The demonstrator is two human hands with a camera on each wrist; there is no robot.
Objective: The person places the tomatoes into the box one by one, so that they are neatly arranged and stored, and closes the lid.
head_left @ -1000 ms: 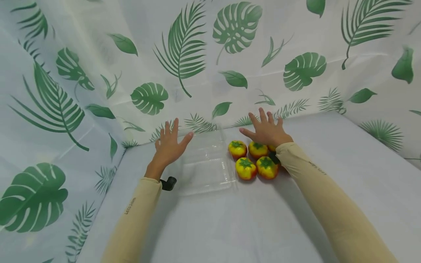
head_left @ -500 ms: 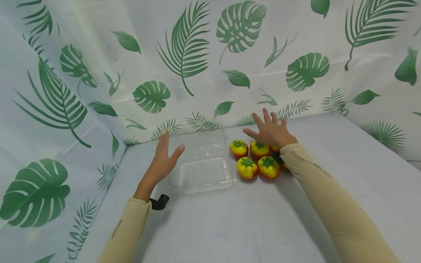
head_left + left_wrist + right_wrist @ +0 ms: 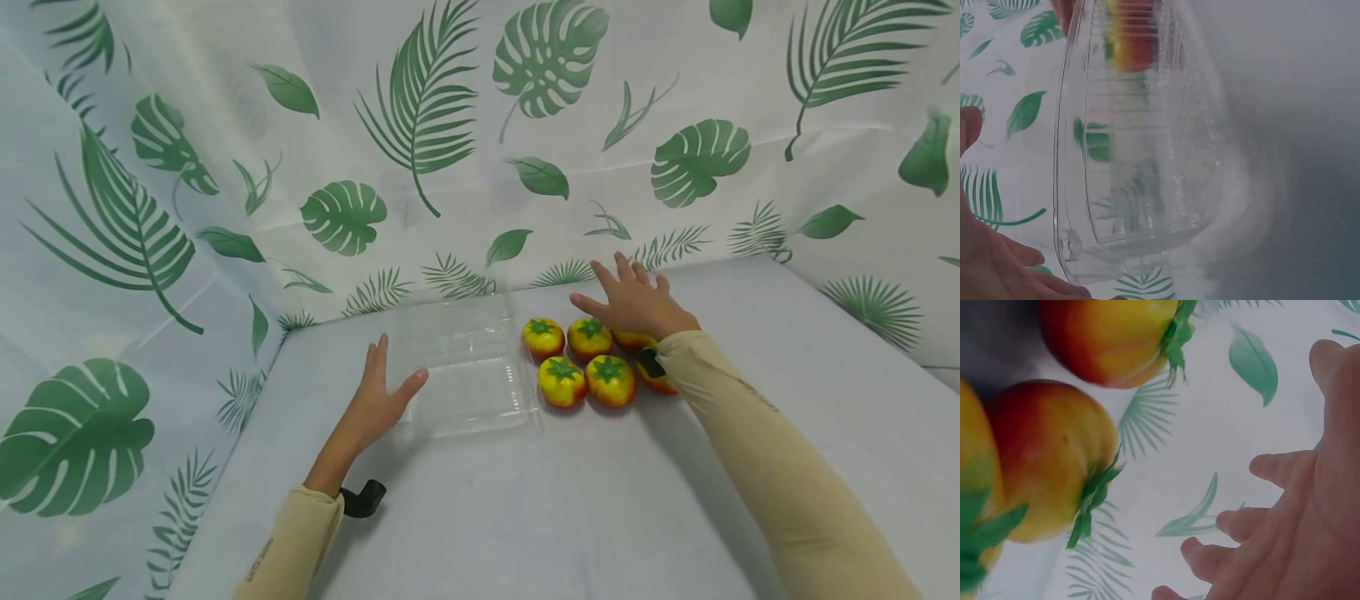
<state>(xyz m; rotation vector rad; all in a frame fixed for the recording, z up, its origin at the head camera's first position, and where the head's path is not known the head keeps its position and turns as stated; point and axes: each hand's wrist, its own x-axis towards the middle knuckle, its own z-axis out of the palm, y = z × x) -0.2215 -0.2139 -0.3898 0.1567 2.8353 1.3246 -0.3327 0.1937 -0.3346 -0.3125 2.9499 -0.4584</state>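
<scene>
In the head view my left hand (image 3: pixel 373 406) hovers with straight fingers at the left side of a clear plastic container (image 3: pixel 467 392), holding nothing. That container (image 3: pixel 1147 156) fills the middle of the left wrist view, and part of my left hand (image 3: pixel 997 262) shows at the lower left. My right hand (image 3: pixel 636 302) is spread above the back of several yellow-red persimmons (image 3: pixel 610 381) with green leafy tops. In the right wrist view its fingers (image 3: pixel 1241 522) are extended and apart from a persimmon (image 3: pixel 1054 456). The right wrist hides part of the rightmost fruit (image 3: pixel 656 379).
A white cloth (image 3: pixel 525 517) covers the table. Behind it hangs a white curtain (image 3: pixel 450 183) printed with green leaves, meeting the table's back edge. A black wrist camera (image 3: pixel 363 500) sits on the left wrist.
My left hand has drawn back toward me and down, away from the container's far end. My right hand has shifted slightly to the right, uncovering more of the fruit.
</scene>
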